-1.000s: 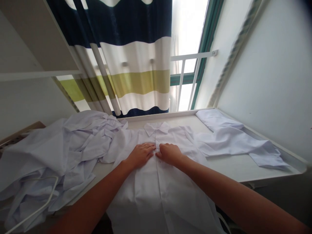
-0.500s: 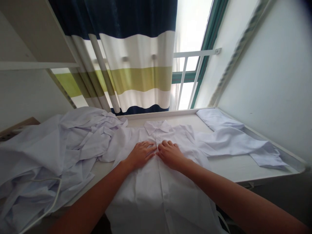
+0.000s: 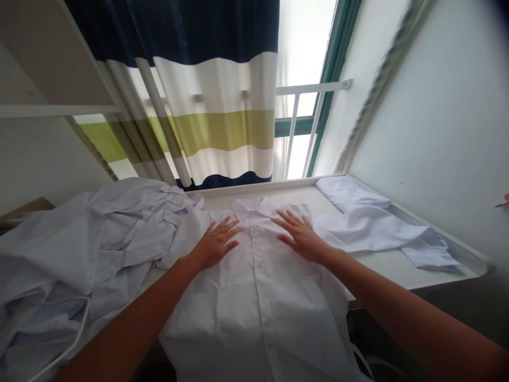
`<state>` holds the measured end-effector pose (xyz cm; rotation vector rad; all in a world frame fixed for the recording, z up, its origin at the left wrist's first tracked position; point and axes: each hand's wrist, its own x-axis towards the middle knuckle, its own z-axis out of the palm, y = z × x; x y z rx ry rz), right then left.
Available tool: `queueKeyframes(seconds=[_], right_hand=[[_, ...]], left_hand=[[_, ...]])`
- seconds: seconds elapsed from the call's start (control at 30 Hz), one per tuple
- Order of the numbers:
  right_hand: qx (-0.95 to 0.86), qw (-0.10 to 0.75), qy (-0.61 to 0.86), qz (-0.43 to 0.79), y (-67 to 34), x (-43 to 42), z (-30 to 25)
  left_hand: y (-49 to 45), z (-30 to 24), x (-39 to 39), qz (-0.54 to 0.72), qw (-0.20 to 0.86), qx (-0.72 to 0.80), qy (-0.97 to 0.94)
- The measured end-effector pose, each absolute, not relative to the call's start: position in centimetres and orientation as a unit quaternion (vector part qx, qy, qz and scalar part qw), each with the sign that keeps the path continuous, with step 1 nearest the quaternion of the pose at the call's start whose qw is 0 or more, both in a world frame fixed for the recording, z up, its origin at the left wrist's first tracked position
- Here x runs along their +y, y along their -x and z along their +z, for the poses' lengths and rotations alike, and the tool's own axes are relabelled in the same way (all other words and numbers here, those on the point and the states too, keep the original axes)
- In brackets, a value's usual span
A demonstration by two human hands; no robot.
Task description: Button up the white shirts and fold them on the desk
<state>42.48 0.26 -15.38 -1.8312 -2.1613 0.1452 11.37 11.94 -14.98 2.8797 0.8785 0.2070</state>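
Observation:
A white button-up shirt [image 3: 254, 297] lies front side up on the table, its collar toward the window and its lower part hanging over the near edge. My left hand [image 3: 217, 241] rests on the left of the chest with fingers spread. On the other side of the button line, my right hand [image 3: 299, 233] lies flat with its fingers apart, just below the collar. Neither hand grips the cloth. One sleeve [image 3: 377, 231] stretches out to the right across the table.
Crumpled white garments [image 3: 119, 228] are heaped on the left, with a white cable [image 3: 85, 318] over them. Folded white cloth [image 3: 345, 192] sits at the back right corner of the white table [image 3: 377, 270]. Behind are a striped curtain [image 3: 222, 127] and a white railing [image 3: 310, 89].
My hands have moved apart from the button line, left hand to the left and right hand to the right. Their fingers have spread. The view has shifted slightly.

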Motion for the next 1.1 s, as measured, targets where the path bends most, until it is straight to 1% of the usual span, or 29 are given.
queueKeyframes(seconds=[0.1,0.23,0.3,0.4,0.63,0.73,0.8,0.87,0.9,0.97,1.03,1.1], right_hand=[[-0.681,0.129,0.720,0.041,-48.4,1.7,-16.3],[-0.622,0.075,0.778,0.053,-54.1,2.3,-18.7],[-0.612,0.063,0.786,0.062,-55.6,2.1,-19.7],[-0.593,0.070,0.800,0.054,-57.0,2.0,-20.6],[-0.583,0.030,0.809,0.060,-58.3,2.2,-20.5],[-0.563,0.036,0.824,0.045,-57.7,2.2,-20.2],[-0.572,0.056,0.818,0.000,-56.8,2.2,-19.9],[-0.616,0.074,0.784,-0.027,-56.0,2.3,-19.7],[-0.640,0.076,0.764,-0.018,-55.6,2.4,-19.6],[-0.665,0.063,0.744,0.029,-55.3,2.6,-19.6],[-0.651,0.048,0.755,0.059,-55.5,2.7,-19.8],[-0.630,0.044,0.773,0.057,-55.9,2.6,-19.9]], left_hand=[[-8.3,-14.6,14.7,0.083,0.039,0.377,-0.922],[-3.4,-16.2,18.1,0.040,0.038,0.468,-0.882],[-1.6,-17.2,18.9,0.024,0.029,0.482,-0.875],[-0.1,-18.1,19.2,0.014,0.015,0.487,-0.873],[0.4,-18.6,20.2,-0.024,0.008,0.512,-0.858],[-0.2,-17.4,20.5,-0.065,-0.001,0.541,-0.838],[-2.0,-15.9,20.2,-0.079,-0.034,0.561,-0.823],[-5.0,-14.5,19.4,-0.054,-0.081,0.542,-0.835],[-6.6,-14.1,18.9,-0.024,-0.094,0.504,-0.858],[-9.6,-14.1,18.1,0.023,-0.072,0.449,-0.890],[-11.0,-15.3,17.8,0.030,-0.040,0.456,-0.889],[-10.6,-17.0,18.0,0.017,-0.008,0.486,-0.874]])
